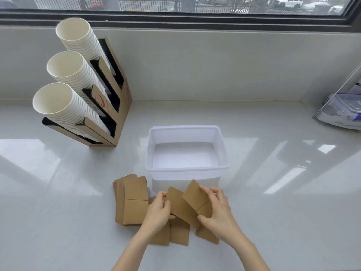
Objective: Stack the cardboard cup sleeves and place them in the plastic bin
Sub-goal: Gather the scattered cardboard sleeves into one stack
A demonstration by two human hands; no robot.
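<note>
Flat brown cardboard cup sleeves lie on the white counter in front of a translucent plastic bin (187,169), which holds nothing. A rough pile of sleeves (131,200) sits to the left of the bin's near corner. My left hand (158,212) grips the left edge of one sleeve (181,206) lifted off the counter. My right hand (218,210) pinches a second sleeve (195,194) that overlaps the first. A few more sleeves (178,233) lie flat under my hands.
A cardboard dispenser rack (115,106) with three slanted stacks of white paper cups (64,98) stands at the back left. A clear lidded container (343,110) leans at the right edge. A window sill wall runs behind the counter.
</note>
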